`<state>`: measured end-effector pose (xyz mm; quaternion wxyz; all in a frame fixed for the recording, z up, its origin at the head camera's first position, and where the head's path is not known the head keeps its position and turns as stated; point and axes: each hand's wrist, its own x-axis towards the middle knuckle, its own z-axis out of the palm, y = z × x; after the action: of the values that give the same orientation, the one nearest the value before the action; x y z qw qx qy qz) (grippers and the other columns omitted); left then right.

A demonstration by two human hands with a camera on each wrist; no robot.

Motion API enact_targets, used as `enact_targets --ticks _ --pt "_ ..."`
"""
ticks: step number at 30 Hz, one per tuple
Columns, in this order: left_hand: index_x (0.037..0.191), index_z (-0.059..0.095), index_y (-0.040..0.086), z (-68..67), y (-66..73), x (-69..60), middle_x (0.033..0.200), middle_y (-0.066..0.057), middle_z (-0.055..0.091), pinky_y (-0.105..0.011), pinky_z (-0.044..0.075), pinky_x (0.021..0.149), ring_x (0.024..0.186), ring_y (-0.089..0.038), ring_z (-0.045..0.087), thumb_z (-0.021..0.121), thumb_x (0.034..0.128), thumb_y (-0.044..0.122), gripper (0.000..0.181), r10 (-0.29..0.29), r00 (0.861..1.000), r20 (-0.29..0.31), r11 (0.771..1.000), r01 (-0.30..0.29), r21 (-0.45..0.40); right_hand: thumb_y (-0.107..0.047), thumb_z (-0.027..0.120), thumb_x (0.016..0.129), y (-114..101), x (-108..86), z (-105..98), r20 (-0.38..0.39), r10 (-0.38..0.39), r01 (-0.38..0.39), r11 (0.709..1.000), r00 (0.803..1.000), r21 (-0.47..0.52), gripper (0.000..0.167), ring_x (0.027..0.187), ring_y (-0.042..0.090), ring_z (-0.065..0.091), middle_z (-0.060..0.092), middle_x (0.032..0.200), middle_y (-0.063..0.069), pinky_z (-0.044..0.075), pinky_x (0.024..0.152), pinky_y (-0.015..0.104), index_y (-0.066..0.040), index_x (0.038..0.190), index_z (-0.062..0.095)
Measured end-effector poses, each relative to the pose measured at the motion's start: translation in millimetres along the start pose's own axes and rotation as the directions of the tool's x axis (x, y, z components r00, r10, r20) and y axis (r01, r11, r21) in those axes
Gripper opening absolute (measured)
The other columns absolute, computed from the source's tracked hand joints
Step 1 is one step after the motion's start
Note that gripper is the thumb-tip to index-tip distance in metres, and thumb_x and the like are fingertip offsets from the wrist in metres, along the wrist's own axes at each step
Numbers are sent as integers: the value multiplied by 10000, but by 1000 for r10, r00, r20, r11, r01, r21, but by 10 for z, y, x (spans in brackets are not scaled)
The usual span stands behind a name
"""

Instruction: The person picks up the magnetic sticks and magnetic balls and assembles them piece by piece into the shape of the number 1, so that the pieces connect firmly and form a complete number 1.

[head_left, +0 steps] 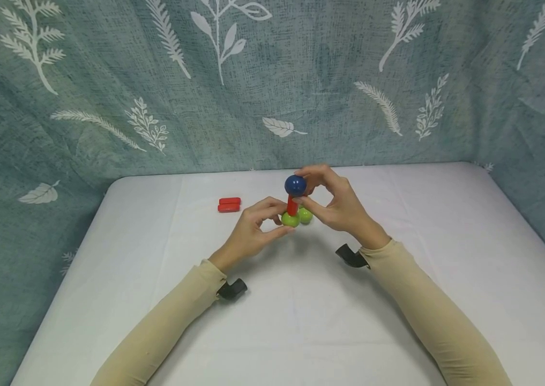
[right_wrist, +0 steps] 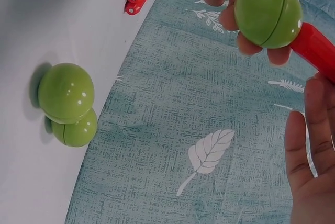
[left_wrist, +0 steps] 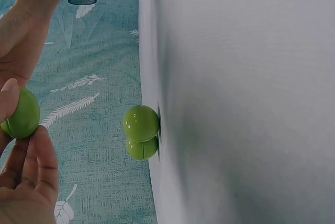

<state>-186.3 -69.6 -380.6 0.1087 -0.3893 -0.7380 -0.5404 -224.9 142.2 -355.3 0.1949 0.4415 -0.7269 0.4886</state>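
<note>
A red rod (head_left: 292,205) stands nearly upright above the table, with a blue ball (head_left: 295,185) at its upper end and a green ball (head_left: 290,220) at its lower end. The left hand (head_left: 252,228) pinches the green ball between thumb and fingers. On the blue ball, the right hand (head_left: 337,201) has its thumb low and its fingers near the top, gripping it. In the right wrist view the green ball (right_wrist: 268,13) meets the rod (right_wrist: 316,48); the blue ball is out of that frame. The left wrist view shows the held green ball (left_wrist: 25,114) at its edge.
Two more green balls (right_wrist: 66,92) sit close together on the white table (head_left: 282,327), just behind the held piece. Two red rods (head_left: 229,205) lie side by side to the left. A patterned green cloth (head_left: 253,145) hangs behind the table.
</note>
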Motion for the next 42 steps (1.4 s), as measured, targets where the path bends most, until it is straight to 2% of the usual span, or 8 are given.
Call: enact_targets --ticks 4,11,18,21,31,42 --pt "1090 671 -131 3 -13 6 1032 -218 652 -434 562 742 890 -287 609 763 779 -78 328 -3 1000 13 1000 3 -1 157 751 742 1 5 0 1 2 -2 1000 1000 -5 536 789 112 607 678 945 146 502 808 208 63 1220 529" --pt "1138 688 -57 73 -354 -52 1067 -146 664 -342 563 756 903 -207 611 784 794 10 363 0 1000 4 1000 0 0 157 745 748 7 4 7 0 0 0 1000 1000 -4 535 787 119 607 684 934 141 505 785 220 60 1226 525" --pt "1087 666 -126 48 -29 6 1008 -210 652 -412 566 719 842 -256 614 765 775 -81 331 38 999 -13 999 -38 17 188 728 740 13 0 1 -11 -13 14 1000 1000 16 552 795 122 611 695 912 144 508 769 219 65 1236 518" --pt "1086 666 -127 52 17 13 1003 -209 655 -438 565 712 840 -263 614 765 774 -83 330 42 999 -19 999 -42 16 196 721 740 -2 3 -8 -12 -12 12 1000 1000 26 561 796 118 613 701 918 151 509 771 219 64 1244 512" --pt "1106 662 -128 51 37 13 1017 -210 655 -461 562 709 847 -262 615 769 774 -79 352 50 998 -48 999 -50 12 170 735 740 8 15 6 7 -17 17 999 1000 38 617 751 122 599 706 917 147 506 769 237 59 1290 477" --pt "1097 667 -116 51 43 24 1005 -197 659 -422 564 705 828 -247 613 776 766 -79 350 56 996 -67 998 -54 26 176 723 753 -16 13 26 8 3 -3 999 1000 32 631 745 129 611 704 924 140 521 771 240 47 1316 469"
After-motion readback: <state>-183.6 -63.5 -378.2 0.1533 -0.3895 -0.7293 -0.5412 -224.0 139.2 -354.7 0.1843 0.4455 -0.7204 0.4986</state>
